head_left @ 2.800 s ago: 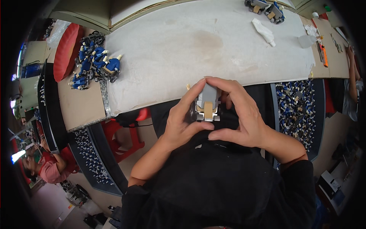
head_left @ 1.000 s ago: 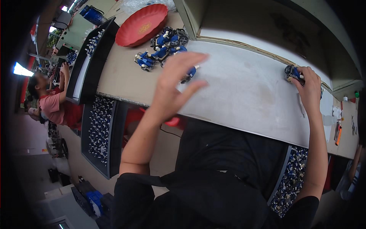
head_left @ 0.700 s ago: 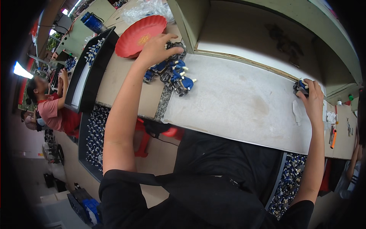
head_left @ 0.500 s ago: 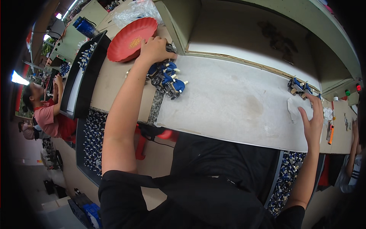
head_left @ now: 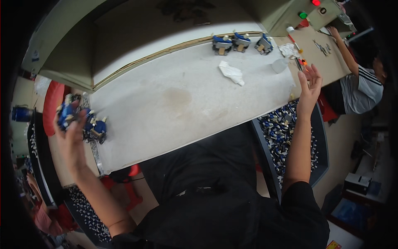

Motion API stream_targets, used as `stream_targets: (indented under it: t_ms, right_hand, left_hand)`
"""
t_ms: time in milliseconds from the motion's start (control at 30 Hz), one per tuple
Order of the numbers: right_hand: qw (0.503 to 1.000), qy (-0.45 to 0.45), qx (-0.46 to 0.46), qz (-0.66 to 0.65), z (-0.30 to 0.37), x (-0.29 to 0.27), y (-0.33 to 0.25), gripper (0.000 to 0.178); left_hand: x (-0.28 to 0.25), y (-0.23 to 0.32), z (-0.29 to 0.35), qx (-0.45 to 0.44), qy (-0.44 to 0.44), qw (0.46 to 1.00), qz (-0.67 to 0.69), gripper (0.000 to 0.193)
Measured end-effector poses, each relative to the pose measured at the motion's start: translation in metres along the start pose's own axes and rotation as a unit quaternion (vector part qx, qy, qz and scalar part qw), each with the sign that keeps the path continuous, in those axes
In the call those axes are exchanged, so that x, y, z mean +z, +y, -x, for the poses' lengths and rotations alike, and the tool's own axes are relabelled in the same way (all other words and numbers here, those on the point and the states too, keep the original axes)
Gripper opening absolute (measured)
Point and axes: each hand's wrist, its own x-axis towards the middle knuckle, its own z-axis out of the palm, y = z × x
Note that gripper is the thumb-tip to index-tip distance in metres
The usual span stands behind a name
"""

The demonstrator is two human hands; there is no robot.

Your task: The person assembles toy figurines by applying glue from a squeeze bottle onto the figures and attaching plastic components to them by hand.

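Observation:
At the left end of the white worktop, my left hand (head_left: 72, 141) is blurred, its fingers curled over a blue and grey wheeled piece (head_left: 66, 115). Whether it grips the piece is unclear. Beside those fingers stand more blue wheeled pieces (head_left: 96, 129), close together. My right hand (head_left: 310, 89) is raised at the right end of the worktop, fingers apart and nothing in it. Nearest to it are an orange-handled tool (head_left: 303, 63) and a translucent white container (head_left: 280, 65). Three similar blue pieces (head_left: 241, 42) stand in a row along the back edge.
Crumpled white paper (head_left: 232, 73) lies on the worktop (head_left: 145, 120). A bin of small blue and white parts (head_left: 277, 133) sits below the right end; another (head_left: 89, 213) is at lower left. A red plate (head_left: 52, 103) lies far left. A co-worker (head_left: 365, 87) sits at right.
The view has swung to the right. My left hand has come back from beside the red plate to the blue pieces. My right hand has moved from the back-row pieces to the worktop's right end.

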Motion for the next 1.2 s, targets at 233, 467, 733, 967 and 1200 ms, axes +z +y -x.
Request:
stream_targets:
  t_ms: [233, 467, 733, 967, 1200]
  right_hand:
    - [0.989, -0.136, 0.008, 0.057, -0.001, 0.012, 0.050, 0.053]
    - [0.949, -0.236, 0.125, -0.168, 0.057, 0.080, -0.049, 0.031]
    - [0.765, -0.419, 0.303, -0.385, 0.102, 0.165, -0.097, 0.032]
    - [0.777, -0.405, 0.320, -0.362, 0.101, 0.134, -0.112, 0.035]
    - [0.792, -0.411, 0.317, -0.323, 0.098, 0.144, -0.104, 0.032]
  left_hand:
    - [0.145, -0.069, 0.019, -0.043, -0.143, 0.988, 0.037, 0.058]
    - [0.139, -0.080, 0.036, 0.096, -0.090, 0.902, -0.411, 0.057]
    - [0.134, -0.058, 0.032, -0.063, -0.103, 0.990, -0.066, 0.056]
    - [0.146, -0.067, 0.047, -0.117, -0.185, 0.976, 0.014, 0.041]
    - [0.148, -0.083, 0.038, 0.093, -0.164, 0.917, -0.350, 0.030]
